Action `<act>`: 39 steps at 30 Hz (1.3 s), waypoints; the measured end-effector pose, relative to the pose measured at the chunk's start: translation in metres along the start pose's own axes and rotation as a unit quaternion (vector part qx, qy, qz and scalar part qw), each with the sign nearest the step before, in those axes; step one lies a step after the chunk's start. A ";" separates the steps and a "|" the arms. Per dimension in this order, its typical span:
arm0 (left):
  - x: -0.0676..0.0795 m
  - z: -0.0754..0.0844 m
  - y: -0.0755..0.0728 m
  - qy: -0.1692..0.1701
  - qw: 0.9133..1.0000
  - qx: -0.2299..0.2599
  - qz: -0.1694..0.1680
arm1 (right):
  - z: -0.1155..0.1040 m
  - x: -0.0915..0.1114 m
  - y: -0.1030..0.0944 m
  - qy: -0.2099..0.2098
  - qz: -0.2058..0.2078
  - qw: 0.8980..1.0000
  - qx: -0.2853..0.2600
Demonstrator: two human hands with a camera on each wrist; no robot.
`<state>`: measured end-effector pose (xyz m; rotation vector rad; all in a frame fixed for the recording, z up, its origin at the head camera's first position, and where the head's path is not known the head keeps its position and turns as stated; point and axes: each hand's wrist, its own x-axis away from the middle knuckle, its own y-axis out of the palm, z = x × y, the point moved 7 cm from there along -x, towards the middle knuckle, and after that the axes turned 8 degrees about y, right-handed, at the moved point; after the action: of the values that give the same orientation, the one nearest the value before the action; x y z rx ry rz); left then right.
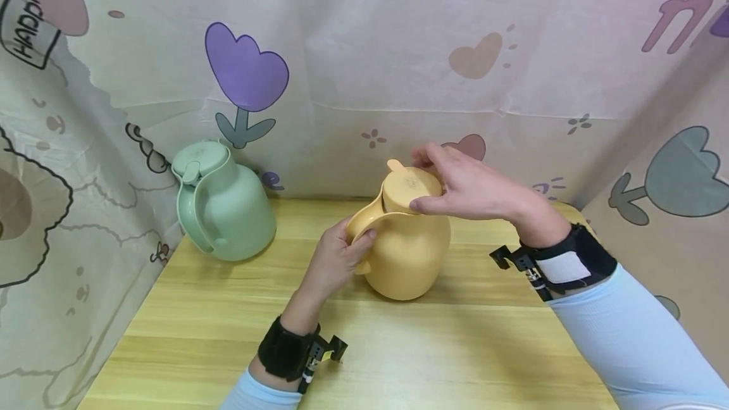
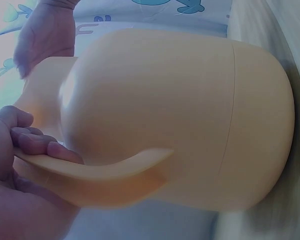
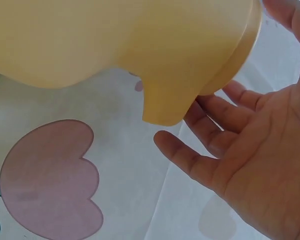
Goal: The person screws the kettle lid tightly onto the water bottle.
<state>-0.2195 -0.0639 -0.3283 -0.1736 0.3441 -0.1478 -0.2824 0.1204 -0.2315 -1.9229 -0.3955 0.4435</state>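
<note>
A yellow thermos jug (image 1: pixel 407 258) stands on the wooden table, its round lid (image 1: pixel 411 187) on top with a small tab pointing to the back left. My left hand (image 1: pixel 336 255) grips the jug's handle (image 2: pixel 115 175), fingers curled round its upper part in the left wrist view. Over the lid, my right hand (image 1: pixel 464 182) spans the rim, thumb at the near edge and fingers at the far side. From the right wrist view, several fingers (image 3: pixel 215 140) reach behind the spout (image 3: pixel 165 102) and lid edge, with the palm apart from the jug.
A green thermos jug (image 1: pixel 239 214) of the same shape stands at the table's back left, its lid on. The wooden table (image 1: pixel 228 334) meets a printed cloth backdrop (image 1: pixel 353 68) behind and at both sides.
</note>
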 end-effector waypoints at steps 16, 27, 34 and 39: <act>0.003 -0.003 -0.001 0.003 1.000 -0.012 0.004 | 0.003 0.000 0.004 0.012 0.009 1.000 0.027; 0.001 -0.002 -0.001 0.012 1.000 -0.010 0.004 | 0.005 -0.003 0.002 0.031 0.019 0.997 0.060; 0.000 0.000 0.000 0.005 1.000 -0.002 0.002 | -0.004 -0.001 0.000 -0.029 -0.006 0.999 0.040; 0.001 -0.001 0.000 0.007 1.000 0.001 0.003 | -0.014 -0.004 0.003 -0.077 -0.065 0.995 0.022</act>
<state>-0.2189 -0.0646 -0.3293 -0.1704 0.3582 -0.1437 -0.2791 0.1060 -0.2292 -1.8135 -0.6019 0.5118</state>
